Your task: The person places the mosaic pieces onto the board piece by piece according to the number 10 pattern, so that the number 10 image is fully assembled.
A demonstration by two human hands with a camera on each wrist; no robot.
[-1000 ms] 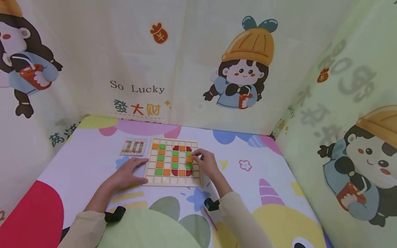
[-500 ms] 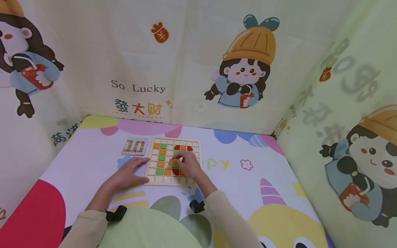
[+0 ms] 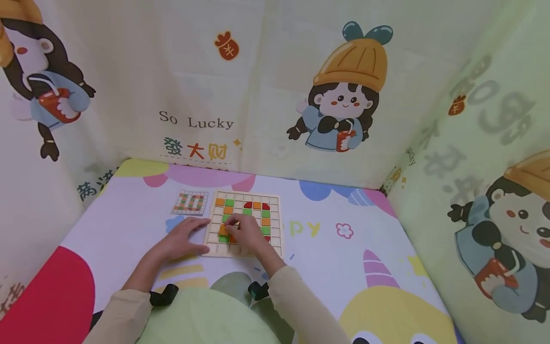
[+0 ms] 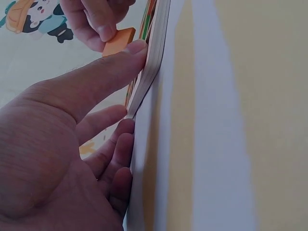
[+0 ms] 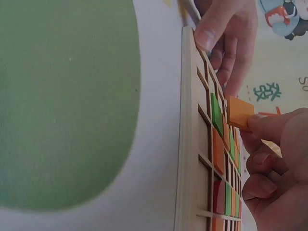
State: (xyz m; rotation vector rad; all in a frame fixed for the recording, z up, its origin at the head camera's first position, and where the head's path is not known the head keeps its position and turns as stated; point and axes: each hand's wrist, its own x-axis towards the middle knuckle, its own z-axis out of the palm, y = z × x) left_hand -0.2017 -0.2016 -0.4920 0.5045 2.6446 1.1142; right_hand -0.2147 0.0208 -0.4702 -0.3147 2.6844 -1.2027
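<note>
A square orange tile (image 5: pixel 239 113) is pinched between the thumb and fingers of my right hand (image 3: pixel 249 234), held over the lower left part of a wooden grid board (image 3: pixel 275 229). In the right wrist view the tile stands tilted close above the cells. Green, orange and red tiles fill some cells, with curved red ones at corners of a ring shape; my right hand hides part of the pattern. My left hand (image 3: pixel 182 239) rests along the board's left edge, thumb (image 4: pixel 137 46) straight on the near corner and the other fingers against the side.
A small patterned card (image 3: pixel 190 202) with a similar coloured grid lies just beyond the left hand, beside the board. The table has a printed cloth (image 3: pixel 326 258). Printed curtains (image 3: pixel 258 95) hang behind and at both sides.
My right hand has moved left across the board with an orange tile, from the ring's right side to the left columns. The ring's right column is uncovered now. My left hand stays put.
</note>
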